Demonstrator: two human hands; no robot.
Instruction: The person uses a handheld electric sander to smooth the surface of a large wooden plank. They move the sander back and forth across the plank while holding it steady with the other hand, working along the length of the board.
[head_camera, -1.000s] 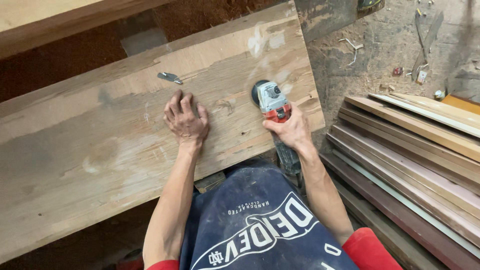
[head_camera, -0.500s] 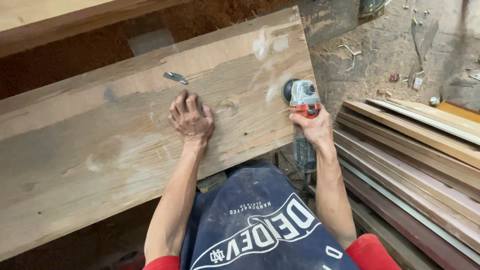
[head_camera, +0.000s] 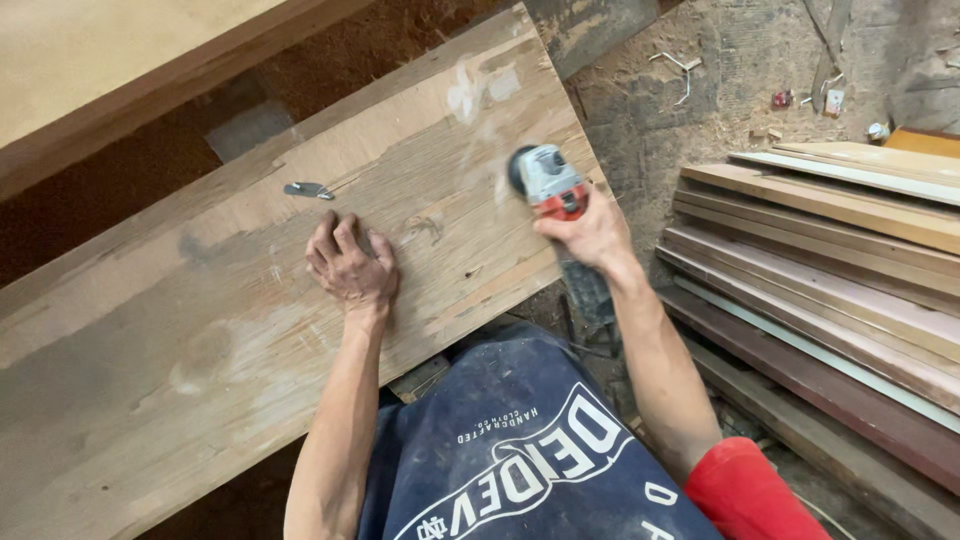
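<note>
Grinder (head_camera: 546, 180) farther along weathered plank (head_camera: 250, 330)

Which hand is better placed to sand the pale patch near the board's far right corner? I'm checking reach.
Right, probably: the right hand grips the grinder beside the pale patch. The left hand lies flat mid-board.

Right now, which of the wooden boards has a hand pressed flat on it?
The wide weathered plank across the middle; the left hand lies on it, unlike the stacked boards at right.
</note>
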